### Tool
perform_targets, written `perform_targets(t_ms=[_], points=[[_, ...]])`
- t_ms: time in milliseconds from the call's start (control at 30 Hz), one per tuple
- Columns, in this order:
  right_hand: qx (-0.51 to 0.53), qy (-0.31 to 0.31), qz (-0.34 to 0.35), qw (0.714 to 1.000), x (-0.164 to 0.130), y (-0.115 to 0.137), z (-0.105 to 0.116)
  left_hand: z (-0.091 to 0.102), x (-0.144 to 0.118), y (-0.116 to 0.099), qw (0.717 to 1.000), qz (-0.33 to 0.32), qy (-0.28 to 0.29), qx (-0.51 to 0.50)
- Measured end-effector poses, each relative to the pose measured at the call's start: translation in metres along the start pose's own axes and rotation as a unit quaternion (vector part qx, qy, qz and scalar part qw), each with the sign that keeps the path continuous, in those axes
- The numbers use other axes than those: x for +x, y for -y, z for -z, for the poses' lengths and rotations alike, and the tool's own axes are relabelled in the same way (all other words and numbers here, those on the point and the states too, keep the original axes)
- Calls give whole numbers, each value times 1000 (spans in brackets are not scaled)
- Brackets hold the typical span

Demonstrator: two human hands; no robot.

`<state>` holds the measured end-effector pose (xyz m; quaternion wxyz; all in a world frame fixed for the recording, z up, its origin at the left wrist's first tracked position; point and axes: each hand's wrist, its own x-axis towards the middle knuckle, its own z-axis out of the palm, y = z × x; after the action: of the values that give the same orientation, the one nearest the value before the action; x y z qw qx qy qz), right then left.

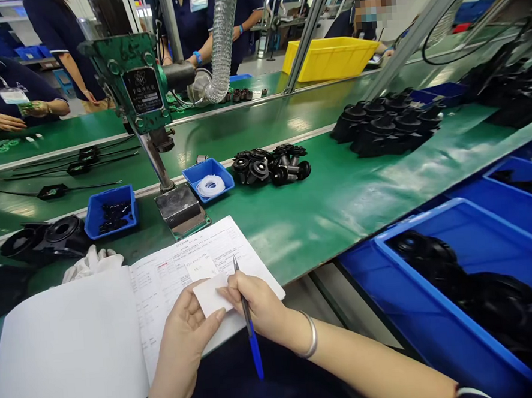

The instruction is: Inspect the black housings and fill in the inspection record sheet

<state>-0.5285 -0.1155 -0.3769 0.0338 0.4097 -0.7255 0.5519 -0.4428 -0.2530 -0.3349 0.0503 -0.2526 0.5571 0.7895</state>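
Observation:
Between the thumb and fingers of my left hand (186, 330) is a small white slip of paper (210, 297). My right hand (260, 304) grips a blue pen (253, 347), its tip pointing up and away from me, and the fingertips also touch the slip's right edge. Under both hands lies an open notebook (159, 301) with printed, handwritten pages on the right. Another small note (201, 266) with writing rests on that page, just beyond the slip. The notebook's left side (68, 349) is a blank white page.
A green hand press (139, 86) stands behind the notebook. Blue trays hold black parts (115, 215) and a white coil (210, 185). White gloves (92, 263) lie at left, black parts (268, 164) on the green bench. A large blue bin (436, 327) is at right. Co-workers sit and stand opposite.

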Motion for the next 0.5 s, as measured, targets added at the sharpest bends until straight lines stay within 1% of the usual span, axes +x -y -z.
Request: perform_targets(t_ms=[133,333,433,500], points=[[-7,17,40,999,0,3,1,1,-1,-3,1000,16,21,11],[-9,-3,66,998,6,8,7,5,-4,-10,997,38,54,-48],[-12,-9,71,997,10,8,12,18,-6,-10,998,54,34,-28],[-18,-22,53,998,13,7,17,28,-7,-10,998,61,11,0]])
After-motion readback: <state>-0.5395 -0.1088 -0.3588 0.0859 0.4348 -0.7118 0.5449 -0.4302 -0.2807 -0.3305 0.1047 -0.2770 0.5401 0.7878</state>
